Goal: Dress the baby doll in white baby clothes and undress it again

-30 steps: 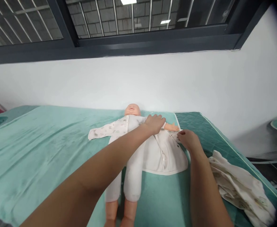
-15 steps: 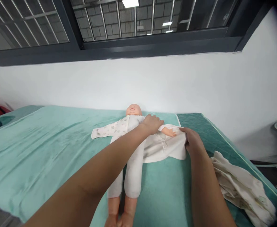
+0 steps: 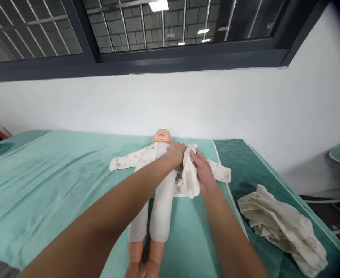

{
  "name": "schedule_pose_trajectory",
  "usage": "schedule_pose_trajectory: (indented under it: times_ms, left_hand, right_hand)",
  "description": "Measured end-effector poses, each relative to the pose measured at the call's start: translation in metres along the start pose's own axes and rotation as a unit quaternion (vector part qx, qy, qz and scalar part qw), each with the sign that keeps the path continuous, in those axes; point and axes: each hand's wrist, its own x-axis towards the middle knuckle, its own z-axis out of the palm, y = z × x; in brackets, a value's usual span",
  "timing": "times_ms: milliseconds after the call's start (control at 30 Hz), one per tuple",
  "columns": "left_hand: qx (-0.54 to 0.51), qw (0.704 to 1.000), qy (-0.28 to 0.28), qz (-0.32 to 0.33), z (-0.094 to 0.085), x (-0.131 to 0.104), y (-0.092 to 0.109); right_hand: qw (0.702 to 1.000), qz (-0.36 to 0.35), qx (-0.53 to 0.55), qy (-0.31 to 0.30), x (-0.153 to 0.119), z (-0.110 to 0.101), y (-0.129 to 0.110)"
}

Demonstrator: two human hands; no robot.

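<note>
A baby doll (image 3: 161, 220) lies on its back, feet towards me, with a white body and legs. Its patterned white baby shirt (image 3: 126, 160) is spread open, one sleeve stretched to each side. My right hand (image 3: 203, 170) is closed on the shirt's right front panel (image 3: 190, 173), which is lifted and folded up beside the doll's chest. Beside it, my left hand (image 3: 177, 151) lies at the doll's upper chest, fingers curled against the shirt's edge; its fingertips are partly hidden. The doll's arm on the right is out of sight.
A crumpled, patterned white cloth (image 3: 283, 227) lies on the right over a dark green cover (image 3: 230, 148). Light green sheeting (image 3: 56, 173) spreads under the doll. A white wall (image 3: 129, 104) and a barred window (image 3: 158, 31) stand behind.
My right hand has moved left, bringing the shirt panel up and inward. The doll's right-side arm is now hidden, and the shirt sleeve there shows. My left hand has shifted slightly left.
</note>
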Motion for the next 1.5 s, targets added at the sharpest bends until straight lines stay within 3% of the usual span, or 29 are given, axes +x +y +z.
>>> schedule_pose_trajectory:
  times_ms: [100, 267, 433, 600, 700, 767, 867, 933, 1067, 1167, 1333, 1433, 1500]
  left_hand:
    - [-0.049, 0.999, -0.021, -0.007, -0.016, -0.002, -0.026]
    - [-0.141, 0.989, 0.022, -0.022, -0.028, -0.013, -0.06]
    - [-0.248, 0.968, 0.026, -0.01, -0.023, -0.022, -0.063]
    - [-0.239, 0.962, 0.119, -0.063, -0.024, -0.027, -0.062]
    - [-0.227, 0.955, 0.152, -0.115, -0.024, -0.03, -0.068]
    - [-0.221, 0.953, 0.155, -0.14, -0.021, -0.033, -0.072]
    - [-0.224, 0.953, 0.155, -0.131, -0.015, -0.037, -0.075]
    - [-0.232, 0.954, 0.156, -0.105, -0.011, -0.04, -0.076]
    - [-0.242, 0.951, 0.172, -0.082, -0.001, -0.044, -0.078]
    - [-0.25, 0.937, 0.22, -0.102, 0.005, -0.047, -0.081]
    - [-0.267, 0.9, 0.312, -0.143, 0.008, -0.072, -0.093]
    - [-0.304, 0.875, 0.357, -0.118, 0.02, -0.108, -0.106]
    - [-0.334, 0.859, 0.371, -0.114, 0.039, -0.139, -0.113]
  right_hand:
    - [0.998, -0.012, 0.006, -0.065, -0.005, 0.004, 0.0]
    - [0.988, -0.028, -0.02, -0.149, -0.013, 0.013, 0.0]
    - [0.968, -0.003, -0.097, -0.231, -0.019, 0.021, 0.001]
    - [0.963, -0.016, -0.075, -0.259, -0.02, 0.02, -0.002]
    - [0.966, -0.046, -0.061, -0.245, -0.02, 0.021, 0.0]
    - [0.977, -0.084, -0.042, -0.192, -0.018, 0.02, 0.006]
    - [0.984, -0.142, -0.051, -0.098, -0.012, 0.018, 0.016]
    - [0.976, -0.168, -0.114, -0.08, -0.009, 0.018, 0.022]
    - [0.92, -0.249, -0.288, -0.093, -0.011, 0.024, 0.03]
    - [0.88, -0.303, -0.344, -0.124, -0.015, 0.027, 0.032]
    - [0.885, -0.312, -0.321, -0.13, -0.017, 0.023, 0.033]
    - [0.885, -0.299, -0.329, -0.138, -0.019, 0.021, 0.034]
    - [0.876, -0.29, -0.352, -0.158, -0.021, 0.022, 0.034]
